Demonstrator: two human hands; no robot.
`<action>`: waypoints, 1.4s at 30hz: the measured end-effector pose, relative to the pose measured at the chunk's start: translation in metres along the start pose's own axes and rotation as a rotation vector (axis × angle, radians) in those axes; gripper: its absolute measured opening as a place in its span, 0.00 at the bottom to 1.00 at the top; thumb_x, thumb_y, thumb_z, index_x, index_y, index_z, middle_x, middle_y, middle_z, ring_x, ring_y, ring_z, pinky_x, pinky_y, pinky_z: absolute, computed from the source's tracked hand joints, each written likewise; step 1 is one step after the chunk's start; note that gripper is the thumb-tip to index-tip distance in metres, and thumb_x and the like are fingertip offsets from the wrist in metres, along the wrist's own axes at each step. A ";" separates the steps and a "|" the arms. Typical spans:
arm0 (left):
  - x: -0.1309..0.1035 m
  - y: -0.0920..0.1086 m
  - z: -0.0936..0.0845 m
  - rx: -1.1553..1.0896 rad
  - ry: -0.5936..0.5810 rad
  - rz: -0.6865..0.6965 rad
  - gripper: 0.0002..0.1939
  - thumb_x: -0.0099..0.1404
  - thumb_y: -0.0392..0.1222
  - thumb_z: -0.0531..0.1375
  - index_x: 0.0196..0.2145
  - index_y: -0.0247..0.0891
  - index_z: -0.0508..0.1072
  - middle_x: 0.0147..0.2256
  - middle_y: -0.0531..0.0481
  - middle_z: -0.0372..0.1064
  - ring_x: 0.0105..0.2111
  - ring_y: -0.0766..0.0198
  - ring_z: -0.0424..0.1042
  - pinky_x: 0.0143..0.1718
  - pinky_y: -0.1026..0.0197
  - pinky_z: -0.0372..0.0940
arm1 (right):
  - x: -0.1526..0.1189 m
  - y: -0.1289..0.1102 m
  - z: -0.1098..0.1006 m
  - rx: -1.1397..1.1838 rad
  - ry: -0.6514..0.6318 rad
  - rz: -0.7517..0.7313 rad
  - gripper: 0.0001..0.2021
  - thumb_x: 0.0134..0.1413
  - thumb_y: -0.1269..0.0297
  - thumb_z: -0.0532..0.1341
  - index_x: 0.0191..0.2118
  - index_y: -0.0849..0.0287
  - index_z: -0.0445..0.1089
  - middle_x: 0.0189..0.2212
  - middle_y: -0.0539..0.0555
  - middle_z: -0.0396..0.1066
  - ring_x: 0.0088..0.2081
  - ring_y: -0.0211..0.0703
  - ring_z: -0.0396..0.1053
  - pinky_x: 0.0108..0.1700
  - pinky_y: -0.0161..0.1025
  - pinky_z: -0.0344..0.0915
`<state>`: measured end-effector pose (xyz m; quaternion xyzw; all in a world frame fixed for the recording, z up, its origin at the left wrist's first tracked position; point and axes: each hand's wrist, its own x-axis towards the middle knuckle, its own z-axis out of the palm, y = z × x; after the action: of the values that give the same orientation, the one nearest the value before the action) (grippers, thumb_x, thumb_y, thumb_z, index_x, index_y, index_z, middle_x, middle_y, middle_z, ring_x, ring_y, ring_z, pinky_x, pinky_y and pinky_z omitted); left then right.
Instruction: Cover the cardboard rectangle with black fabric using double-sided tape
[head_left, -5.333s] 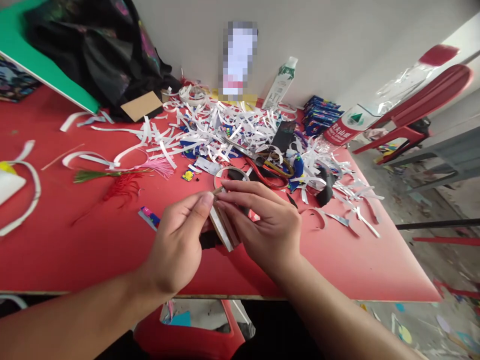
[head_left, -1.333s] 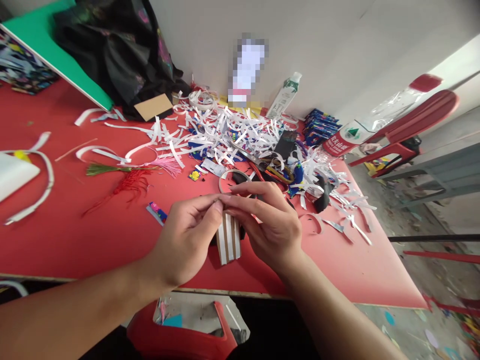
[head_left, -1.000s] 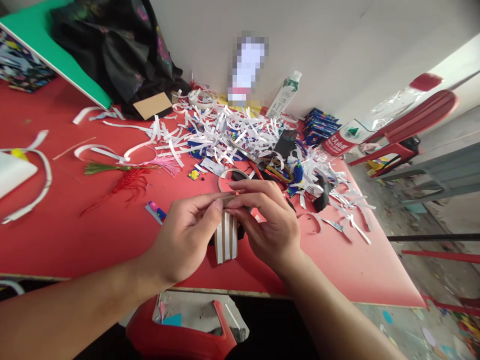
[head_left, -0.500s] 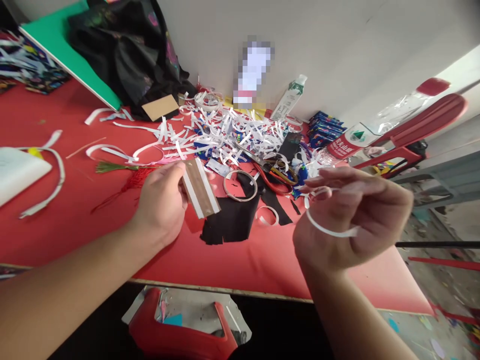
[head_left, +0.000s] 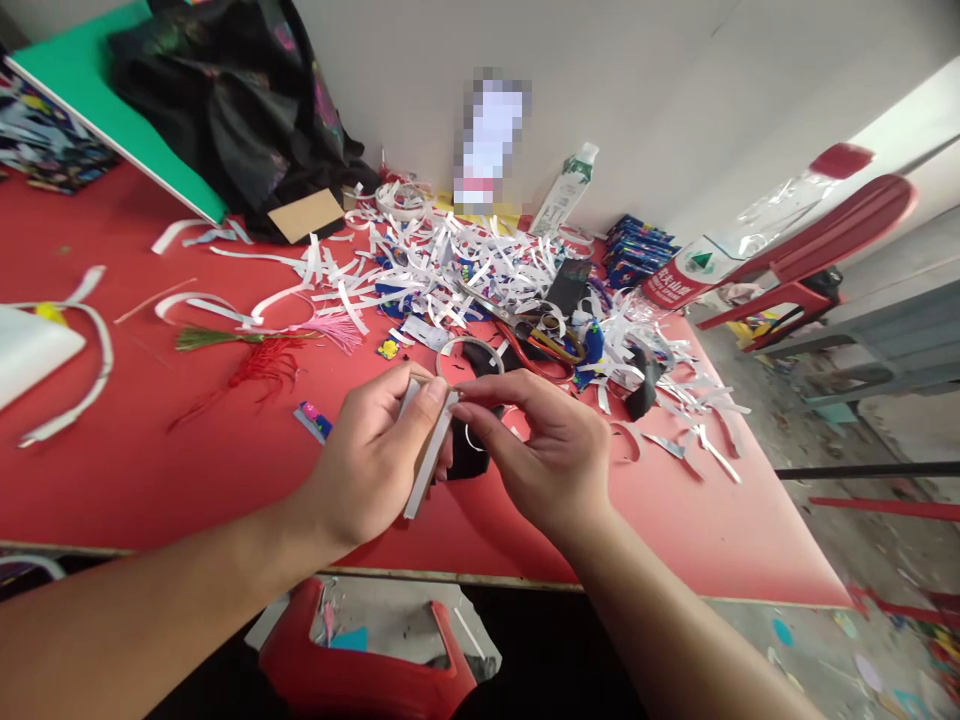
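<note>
"Gripped by which hand?"

"By the left hand (head_left: 375,455), closed around one brown card (head_left: 421,485) with its thumb pressed across the face. I counted two white strips (head_left: 439,435) on it."

"And the right hand (head_left: 559,440)?"

"Its thumb and forefinger came together at the card's upper corner — what they pinched, I couldn't tell."

"Where was the card?"

"Tilted between the two hands, above the near part of one red table (head_left: 225,480). One black piece (head_left: 471,460) lay partly hidden just beyond it, and one tape roll (head_left: 470,340) lay flat near the fingertips."

"Anything else to count?"

"Three tassels to the left: one green (head_left: 214,338), one red (head_left: 262,370), one pink (head_left: 336,328). Two containers stood at the back: one clear bottle (head_left: 694,265) with a red cap, one white-and-green carton (head_left: 559,195). The paper scraps (head_left: 427,260) were too many to number."
</note>
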<state>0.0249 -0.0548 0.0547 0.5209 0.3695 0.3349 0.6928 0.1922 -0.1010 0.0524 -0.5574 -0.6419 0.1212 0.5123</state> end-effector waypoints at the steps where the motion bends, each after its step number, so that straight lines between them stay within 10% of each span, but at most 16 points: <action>1: 0.000 0.000 0.000 0.003 0.010 -0.001 0.19 0.74 0.59 0.61 0.34 0.41 0.71 0.22 0.54 0.71 0.20 0.66 0.71 0.23 0.66 0.69 | -0.001 -0.001 0.001 0.004 0.019 -0.016 0.05 0.61 0.72 0.72 0.40 0.54 0.81 0.32 0.47 0.82 0.33 0.39 0.79 0.37 0.36 0.76; 26: -0.007 -0.010 0.004 -0.137 0.021 0.013 0.16 0.75 0.53 0.60 0.33 0.41 0.71 0.24 0.52 0.75 0.25 0.63 0.75 0.27 0.63 0.70 | -0.007 0.005 0.012 -0.019 -0.090 0.009 0.06 0.67 0.73 0.65 0.38 0.55 0.72 0.35 0.49 0.76 0.35 0.39 0.75 0.39 0.36 0.72; 42: -0.010 -0.001 0.004 -0.228 -0.019 0.001 0.17 0.73 0.54 0.62 0.31 0.41 0.70 0.24 0.53 0.70 0.23 0.64 0.73 0.26 0.63 0.71 | -0.003 0.010 0.003 -0.014 -0.046 -0.398 0.09 0.66 0.75 0.68 0.46 0.53 0.74 0.38 0.53 0.79 0.37 0.44 0.78 0.40 0.42 0.76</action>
<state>0.0234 -0.0650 0.0564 0.4421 0.3223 0.3701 0.7508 0.1954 -0.0991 0.0422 -0.4202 -0.7519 0.0258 0.5073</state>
